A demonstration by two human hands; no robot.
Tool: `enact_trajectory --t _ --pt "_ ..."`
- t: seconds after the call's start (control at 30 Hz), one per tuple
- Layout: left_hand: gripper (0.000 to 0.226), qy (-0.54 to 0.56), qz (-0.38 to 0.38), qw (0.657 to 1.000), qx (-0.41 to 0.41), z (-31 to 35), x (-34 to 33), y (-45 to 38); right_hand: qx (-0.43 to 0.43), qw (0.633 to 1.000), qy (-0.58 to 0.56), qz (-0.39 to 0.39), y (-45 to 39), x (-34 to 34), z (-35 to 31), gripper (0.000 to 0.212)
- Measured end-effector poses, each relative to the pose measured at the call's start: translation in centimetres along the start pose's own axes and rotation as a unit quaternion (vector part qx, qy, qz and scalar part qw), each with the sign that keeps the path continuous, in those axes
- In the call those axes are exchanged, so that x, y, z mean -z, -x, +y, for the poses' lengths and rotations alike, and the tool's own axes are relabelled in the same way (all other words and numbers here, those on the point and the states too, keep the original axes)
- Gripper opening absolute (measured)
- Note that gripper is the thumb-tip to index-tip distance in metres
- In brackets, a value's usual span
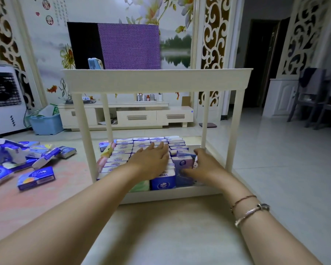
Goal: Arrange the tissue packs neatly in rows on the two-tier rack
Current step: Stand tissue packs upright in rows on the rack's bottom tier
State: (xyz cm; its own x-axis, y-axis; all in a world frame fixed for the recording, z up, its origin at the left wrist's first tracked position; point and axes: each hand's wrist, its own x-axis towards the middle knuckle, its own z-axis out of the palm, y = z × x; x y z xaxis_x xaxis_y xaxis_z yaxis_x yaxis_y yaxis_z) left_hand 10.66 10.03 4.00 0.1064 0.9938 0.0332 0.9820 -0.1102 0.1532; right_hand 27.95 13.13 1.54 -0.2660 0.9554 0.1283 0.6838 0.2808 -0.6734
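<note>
Two hands are being worked inside the lower tier (172,195) of the rack (157,79), at the centre of the frame. The left hand (151,159) is being laid flat, fingers straight, on top of the rows (139,146) of packs that are standing on edge. The right hand (204,165) is being curled round a purple pack (182,165) at the near right of the tier, thumb on its front face, the other fingers mostly hidden behind it. This pack is being seated in the last gap of the right-hand row, just beside a blue pack (162,181).

The step is judged best done by keeping the rows pressed down with the flat hand while the purple pack is being slid straight down, upright, its face kept in line with its neighbours. Tilting is likely to jam it against the post (204,119).

Loose packs (36,176) are lying at the left of the frame on the floor (275,159); one pack (95,63) is showing above the top tier.
</note>
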Motion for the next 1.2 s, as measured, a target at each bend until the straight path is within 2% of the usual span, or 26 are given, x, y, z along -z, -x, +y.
enact_trajectory --t 0.13,0.27,0.33,0.47,0.53,0.6,0.63,0.67,0.73,0.9,1.03,1.2 --pt "0.05 0.015 0.009 1.0 -0.002 0.1 0.0 0.2 0.009 0.998 -0.021 -0.054 -0.1 -1.2 0.0 0.06" --pt "0.048 0.034 0.012 0.999 0.0 0.3 0.2 0.4 -0.015 0.999 -0.019 -0.03 -0.3 -1.7 -0.3 0.044" --pt "0.047 0.038 0.005 0.999 -0.002 0.5 0.4 0.4 -0.021 0.999 -0.024 -0.025 -0.4 -1.9 -0.4 0.042" --pt "0.044 0.039 -0.002 0.999 -0.002 0.6 0.8 -0.1 -0.025 0.994 -0.078 -0.077 -1.7 -2.1 0.2 0.044" --pt "0.045 0.027 0.002 1.0 -0.003 0.6 0.9 -0.7 -0.046 0.983 -0.153 -0.09 -2.2 -1.7 0.4 0.039" --pt "0.047 0.022 0.003 1.0 0.001 0.7 0.8 -1.4 -0.089 0.948 -0.293 -0.084 -2.9 -1.4 0.7 0.031" --pt "0.048 0.025 0.008 1.0 0.004 0.7 0.7 -1.7 -0.106 0.928 -0.353 -0.055 -3.4 -1.4 0.8 0.021" --pt "0.049 0.027 0.015 0.999 0.007 0.6 0.5 -2.1 -0.115 0.906 -0.407 -0.018 -3.6 -1.3 0.6 0.023" --pt "0.05 0.022 0.03 0.999 0.011 0.4 -0.2 -2.6 -0.121 0.896 -0.428 0.022 -4.3 -1.4 0.9 0.036" --pt "0.05 0.02 0.032 0.999 0.016 -0.3 -1.0 -3.3 -0.154 0.889 -0.431 -0.026 -6.0 -2.0 1.1 0.057" --pt "0.05 0.016 0.026 0.999 0.024 -0.3 -1.0 -3.4 -0.148 0.892 -0.423 -0.06 -6.3 -2.7 0.6 0.058" --pt "0.05 0.035 0.026 0.999 0.021 -0.1 -0.8 -3.0 -0.151 0.882 -0.443 -0.049 -5.8 -2.6 0.2 0.062"
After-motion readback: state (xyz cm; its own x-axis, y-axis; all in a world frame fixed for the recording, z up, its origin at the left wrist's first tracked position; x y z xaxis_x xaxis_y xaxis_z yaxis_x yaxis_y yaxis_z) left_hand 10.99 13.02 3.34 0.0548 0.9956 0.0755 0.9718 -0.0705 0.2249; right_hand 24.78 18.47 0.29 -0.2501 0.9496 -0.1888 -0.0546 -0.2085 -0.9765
